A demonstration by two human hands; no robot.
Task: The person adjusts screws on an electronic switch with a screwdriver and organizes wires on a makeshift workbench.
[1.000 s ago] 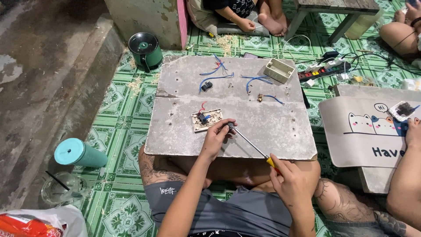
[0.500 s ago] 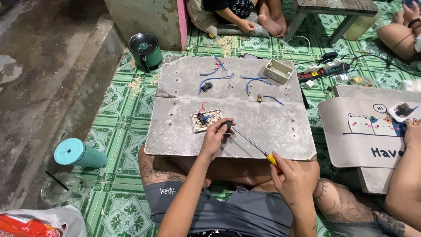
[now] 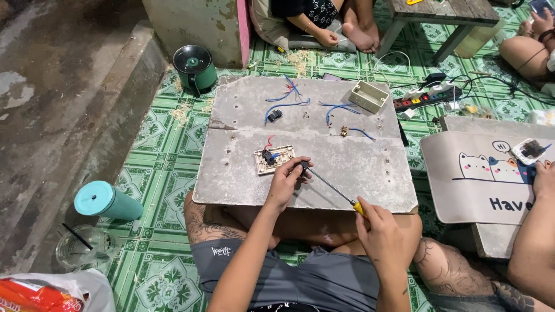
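I sit cross-legged behind a grey board [image 3: 358,167] that rests on my lap. My right hand [image 3: 384,234] grips the yellow handle of a long screwdriver [image 3: 329,186]. Its shaft runs up and left to my left hand [image 3: 287,182], whose fingers pinch the tip. Just left of that tip lies a cream switch plate [image 3: 274,159], face down, with a black part and red and blue wires on its back. Blue wires [image 3: 289,101], a small black part [image 3: 275,115] and a cream wall box [image 3: 368,96] lie on the far half of the board.
A teal tumbler [image 3: 107,200] lies on the green patterned mat at my left, beside a clear glass [image 3: 81,248]. A green pot [image 3: 195,66] stands by a concrete block. A power strip [image 3: 425,97] and cables lie at right. Other people sit around; one arm [image 3: 535,242] is at right.
None of the objects have moved; my left hand has shifted slightly on the screwdriver tip beside the switch plate.
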